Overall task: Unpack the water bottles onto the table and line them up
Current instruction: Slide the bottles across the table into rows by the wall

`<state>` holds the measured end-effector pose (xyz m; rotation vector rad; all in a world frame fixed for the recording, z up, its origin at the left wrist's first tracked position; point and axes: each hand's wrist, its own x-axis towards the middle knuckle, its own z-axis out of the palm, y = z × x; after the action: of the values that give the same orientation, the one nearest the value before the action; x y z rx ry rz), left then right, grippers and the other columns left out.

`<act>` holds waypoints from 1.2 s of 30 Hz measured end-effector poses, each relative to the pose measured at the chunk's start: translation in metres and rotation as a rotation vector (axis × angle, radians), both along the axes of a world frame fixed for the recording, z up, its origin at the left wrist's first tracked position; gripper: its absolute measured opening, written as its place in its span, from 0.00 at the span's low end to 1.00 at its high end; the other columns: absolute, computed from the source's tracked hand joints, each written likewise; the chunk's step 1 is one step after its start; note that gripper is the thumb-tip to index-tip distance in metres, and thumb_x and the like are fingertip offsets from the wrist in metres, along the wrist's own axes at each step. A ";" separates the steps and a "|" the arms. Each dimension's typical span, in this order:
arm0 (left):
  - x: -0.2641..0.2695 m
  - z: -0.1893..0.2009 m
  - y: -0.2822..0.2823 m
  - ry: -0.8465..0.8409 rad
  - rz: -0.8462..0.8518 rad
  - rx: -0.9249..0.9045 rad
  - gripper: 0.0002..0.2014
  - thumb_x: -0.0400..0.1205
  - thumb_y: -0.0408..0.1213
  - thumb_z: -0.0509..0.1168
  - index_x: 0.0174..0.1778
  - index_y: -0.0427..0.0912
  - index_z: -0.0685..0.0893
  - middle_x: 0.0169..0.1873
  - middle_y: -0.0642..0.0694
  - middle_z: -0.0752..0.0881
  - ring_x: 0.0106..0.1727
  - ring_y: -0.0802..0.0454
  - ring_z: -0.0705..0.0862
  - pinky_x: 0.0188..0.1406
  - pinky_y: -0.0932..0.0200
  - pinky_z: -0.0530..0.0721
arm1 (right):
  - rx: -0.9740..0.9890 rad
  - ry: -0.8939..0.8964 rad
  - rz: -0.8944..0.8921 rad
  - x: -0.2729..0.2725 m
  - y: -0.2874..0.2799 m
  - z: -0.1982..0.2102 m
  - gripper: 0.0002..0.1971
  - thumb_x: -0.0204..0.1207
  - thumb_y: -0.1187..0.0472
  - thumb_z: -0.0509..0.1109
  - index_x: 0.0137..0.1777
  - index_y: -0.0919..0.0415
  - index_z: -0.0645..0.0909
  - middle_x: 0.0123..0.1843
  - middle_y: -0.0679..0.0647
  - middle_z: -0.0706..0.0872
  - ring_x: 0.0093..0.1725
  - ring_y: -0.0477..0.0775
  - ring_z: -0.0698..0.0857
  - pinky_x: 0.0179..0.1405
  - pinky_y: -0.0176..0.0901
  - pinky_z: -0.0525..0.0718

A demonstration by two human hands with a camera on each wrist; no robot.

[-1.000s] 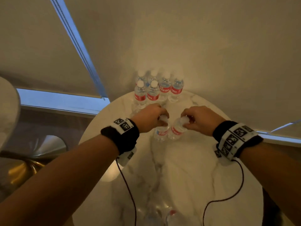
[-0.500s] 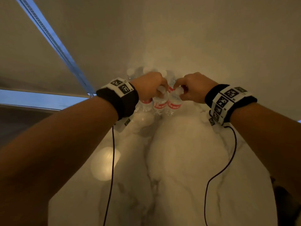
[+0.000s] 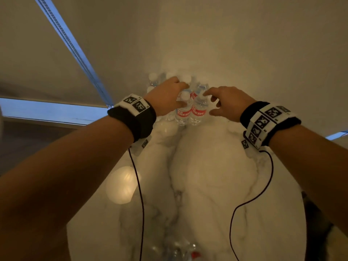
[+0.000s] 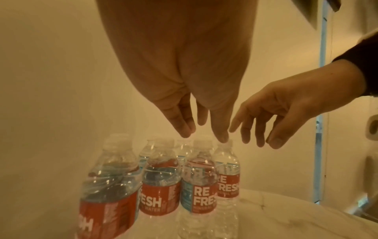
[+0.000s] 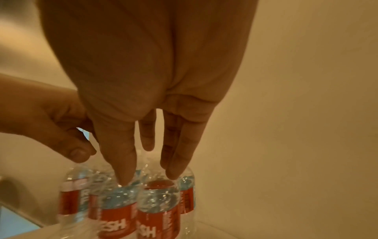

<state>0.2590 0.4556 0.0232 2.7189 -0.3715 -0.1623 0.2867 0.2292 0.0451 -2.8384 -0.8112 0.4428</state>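
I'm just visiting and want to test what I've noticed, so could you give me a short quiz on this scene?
1. True or false: the water bottles lie on their sides on the table.
2. Where are the left hand and the right hand? A: just over the bottle caps. B: flat on the table. C: out of view.
3. Fill in the missing word: the red labels read RE ____.

Key: 1 false, they stand upright. 2 A. 3 FRESH.
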 end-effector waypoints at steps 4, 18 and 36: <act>-0.070 0.021 -0.003 -0.007 -0.024 -0.047 0.23 0.83 0.47 0.69 0.74 0.44 0.79 0.62 0.45 0.80 0.54 0.51 0.81 0.59 0.54 0.82 | 0.017 0.061 0.041 -0.068 -0.025 0.017 0.23 0.75 0.52 0.75 0.70 0.49 0.77 0.59 0.50 0.85 0.48 0.51 0.86 0.50 0.45 0.82; -0.336 0.033 -0.040 0.257 -0.141 -0.089 0.15 0.83 0.57 0.64 0.56 0.53 0.90 0.48 0.56 0.87 0.45 0.61 0.85 0.48 0.61 0.86 | 0.127 0.330 0.293 -0.320 -0.075 0.017 0.23 0.75 0.31 0.61 0.64 0.39 0.79 0.53 0.40 0.82 0.47 0.42 0.84 0.50 0.41 0.86; -0.330 0.004 -0.070 0.303 -0.243 -0.065 0.17 0.81 0.41 0.72 0.64 0.41 0.83 0.58 0.41 0.79 0.55 0.42 0.82 0.56 0.52 0.80 | 0.010 0.151 -0.127 -0.342 -0.059 -0.016 0.17 0.79 0.51 0.70 0.65 0.55 0.77 0.57 0.56 0.77 0.52 0.64 0.82 0.49 0.51 0.77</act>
<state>-0.0707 0.3859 0.0275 2.5246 -0.6029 -0.6092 -0.0549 0.1704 0.0289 -2.7856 -0.5994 0.6234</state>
